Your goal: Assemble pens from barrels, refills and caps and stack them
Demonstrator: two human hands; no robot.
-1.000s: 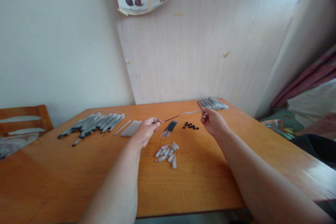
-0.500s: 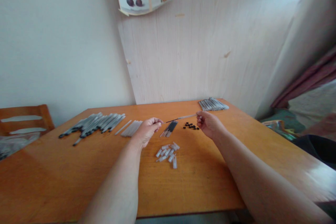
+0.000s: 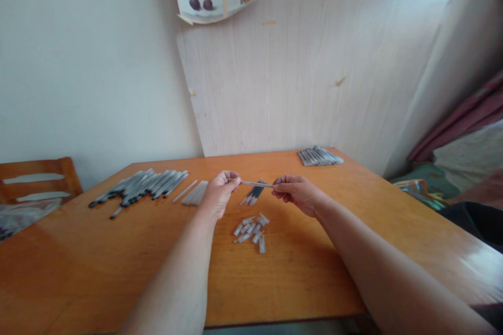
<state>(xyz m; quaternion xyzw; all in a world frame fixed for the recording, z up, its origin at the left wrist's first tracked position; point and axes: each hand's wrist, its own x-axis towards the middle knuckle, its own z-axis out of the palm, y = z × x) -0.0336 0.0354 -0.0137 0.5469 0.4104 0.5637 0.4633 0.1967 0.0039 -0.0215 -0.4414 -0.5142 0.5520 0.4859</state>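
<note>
Compared with the earlier frame, the right hand (image 3: 301, 192) has come leftward, nearer to the left hand (image 3: 220, 192), which has stayed almost in its place. On the wide wooden table (image 3: 298, 272) lie the spread heap of black-ended pens (image 3: 147, 186), the grey bundle (image 3: 319, 156) at the far right, the white tubes (image 3: 194, 194) beside the left hand, the small clear pieces (image 3: 251, 229) and the dark thin rods (image 3: 253, 193). Crossing these rods in the view, one thin pale tube (image 3: 255, 184) is pinched by both hands, its inside perhaps too blurred to judge.
</note>
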